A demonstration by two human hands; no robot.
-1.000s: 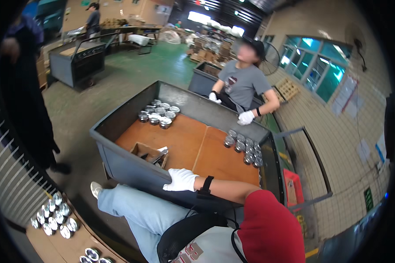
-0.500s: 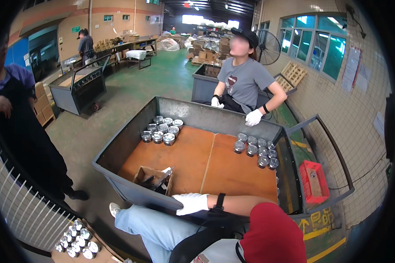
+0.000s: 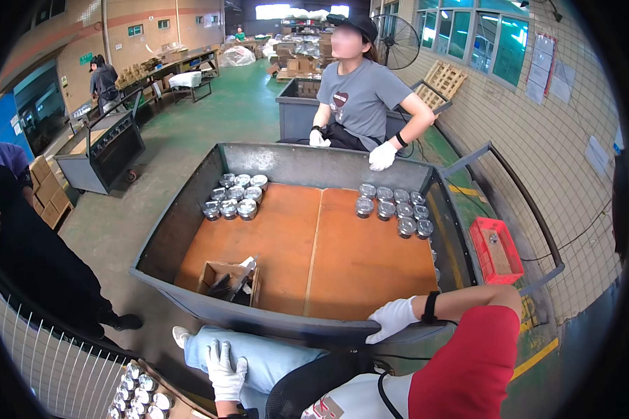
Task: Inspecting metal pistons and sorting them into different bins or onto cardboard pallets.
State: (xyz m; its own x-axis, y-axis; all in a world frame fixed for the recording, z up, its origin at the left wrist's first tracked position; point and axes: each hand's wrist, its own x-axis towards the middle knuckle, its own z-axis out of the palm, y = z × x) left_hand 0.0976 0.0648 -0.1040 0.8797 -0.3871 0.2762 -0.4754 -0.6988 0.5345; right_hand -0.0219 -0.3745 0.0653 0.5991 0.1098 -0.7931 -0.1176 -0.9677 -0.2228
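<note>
My white-gloved left hand (image 3: 225, 370) lies on my jeans at the knee, fingers spread, holding nothing. With my white-gloved right hand (image 3: 393, 320) I grip the near rim of a grey metal cart (image 3: 328, 328), right of its middle. Inside the cart, on an orange-brown board (image 3: 279, 230), silver pistons (image 3: 234, 195) stand grouped at the far left. More silver pistons (image 3: 396, 207) stand at the far right, partly along the right wall. A small cardboard box (image 3: 206, 278) with dark tools in it sits at the near left, apart from both hands.
Opposite me a person in a grey shirt (image 3: 356, 98) rests gloved hands at the cart's far rim. Someone in a dark apron (image 3: 38, 251) stands left. Several pistons (image 3: 140, 398) sit at lower left near a wire guard. A red crate (image 3: 496, 251) lies right, beside the cart's handle (image 3: 531, 209).
My right hand has shifted right along the near rim. My left hand has come into view on my knee. The view has turned slightly; the pistons and box stay put in the cart.
</note>
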